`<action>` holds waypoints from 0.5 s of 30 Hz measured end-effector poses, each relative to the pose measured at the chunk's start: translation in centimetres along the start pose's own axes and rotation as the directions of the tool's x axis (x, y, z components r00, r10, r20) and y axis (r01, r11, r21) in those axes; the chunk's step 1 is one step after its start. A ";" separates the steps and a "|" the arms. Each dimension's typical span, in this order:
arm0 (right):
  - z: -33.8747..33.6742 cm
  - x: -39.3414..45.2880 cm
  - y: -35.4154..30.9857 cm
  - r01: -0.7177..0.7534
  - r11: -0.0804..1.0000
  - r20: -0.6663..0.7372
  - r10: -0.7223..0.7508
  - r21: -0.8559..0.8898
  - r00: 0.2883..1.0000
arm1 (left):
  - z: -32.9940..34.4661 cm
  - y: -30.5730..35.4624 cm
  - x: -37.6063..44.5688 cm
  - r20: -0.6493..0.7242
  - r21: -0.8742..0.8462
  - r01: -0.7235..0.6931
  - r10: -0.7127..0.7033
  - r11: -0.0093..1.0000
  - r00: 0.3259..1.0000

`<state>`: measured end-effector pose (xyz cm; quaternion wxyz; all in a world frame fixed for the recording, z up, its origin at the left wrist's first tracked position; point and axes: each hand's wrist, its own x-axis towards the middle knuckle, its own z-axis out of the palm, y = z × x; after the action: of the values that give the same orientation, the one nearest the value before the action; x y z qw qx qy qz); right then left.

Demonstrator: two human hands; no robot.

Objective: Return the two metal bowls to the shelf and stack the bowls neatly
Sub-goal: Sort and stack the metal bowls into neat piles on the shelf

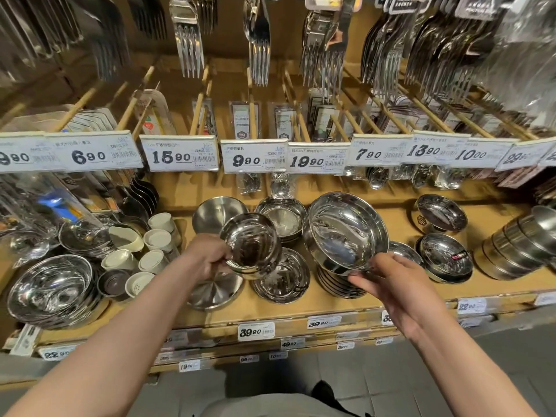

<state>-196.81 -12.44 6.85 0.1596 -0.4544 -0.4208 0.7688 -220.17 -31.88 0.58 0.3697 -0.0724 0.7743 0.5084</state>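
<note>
Left hand (207, 260) grips the small bowl (251, 245) at frame centre; right hand (391, 284) pinches the large bowl (346, 231) tilted over a bowl stack (340, 282). Neither bowl sits on the shelf (301, 314) yet; both placements remain.

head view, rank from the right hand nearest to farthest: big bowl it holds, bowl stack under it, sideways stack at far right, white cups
From the right hand:
1. big bowl, gripped at its near rim.
2. bowl stack, just left, beneath the big bowl.
3. sideways stack, at the shelf's right end.
4. white cups, far left, past the left hand.
</note>
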 end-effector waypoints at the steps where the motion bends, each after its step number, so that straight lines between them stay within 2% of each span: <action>1: 0.2 0.0 0.0 0.000 1.000 0.007 0.000 -0.006 1.000 | -0.8 0.1 -0.4 -0.013 -0.038 0.006 -0.007 0.999 1.000; 10: 2.9 1.0 3.0 -0.041 0.998 0.053 0.044 -0.050 0.998 | -5.6 -0.8 -2.3 -0.154 -0.221 -0.055 0.021 0.974 0.988; 15: 4.7 2.5 6.2 -0.085 0.987 0.072 0.095 -0.135 0.993 | -8.2 -1.3 -4.1 -0.180 -0.230 -0.085 0.043 0.970 0.983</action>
<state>-201.25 -16.92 1.59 0.0780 -0.4522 -0.4554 0.7629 -220.71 -40.51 3.96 0.2729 -0.1349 0.7395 0.6004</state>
